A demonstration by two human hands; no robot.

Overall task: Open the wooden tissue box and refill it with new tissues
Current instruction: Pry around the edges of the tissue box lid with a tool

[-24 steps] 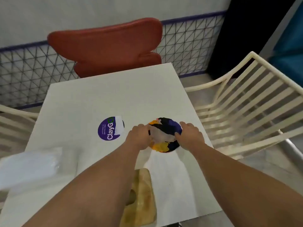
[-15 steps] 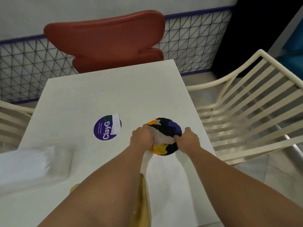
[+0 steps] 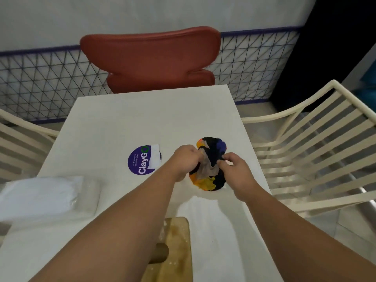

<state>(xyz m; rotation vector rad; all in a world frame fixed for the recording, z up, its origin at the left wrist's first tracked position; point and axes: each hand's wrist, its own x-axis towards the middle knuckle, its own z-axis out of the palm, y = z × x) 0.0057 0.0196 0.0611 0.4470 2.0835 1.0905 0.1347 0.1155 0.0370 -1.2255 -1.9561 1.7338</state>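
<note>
Head view, surroundings: white desk (image 3: 114, 119) w/ red chair (image 3: 150, 58) at far edge, cream slatted chair (image 3: 317, 151) on right, another cream chair (image 3: 18, 143) on left. Wire mesh fence (image 3: 40, 82) behind, along wall.
On desk: round purple sticker (image 3: 140, 162) reading "ClayGO", a white paper scrap overlapping its right part. Multicolour cloth (image 3: 211, 165) (black, blue, orange, yellow, grey) sits right of sticker, toward desk's right edge.
In the way: both forearms cross the near desk; left forearm covers part of the wooden tissue box (image 3: 177, 251).
Left hand (image 3: 186, 159): fingers curled, gripping cloth's left side.
Right hand (image 3: 234, 169): fingers pinching cloth's right side; cloth bunched up between the hands.
Containers: wooden tissue box lies at near desk edge, between the forearms, near bottom of frame; oval slot in its top partly seen. Contents: can't tell.
New tissues: pack of tissues (image 3: 46, 196) in clear wrap lies on desk's left side, well apart from cloth, near the box.
Edges/room: cloth near right desk edge; far half of desk bare white surface; tissue pack reaches past left frame edge.
</note>
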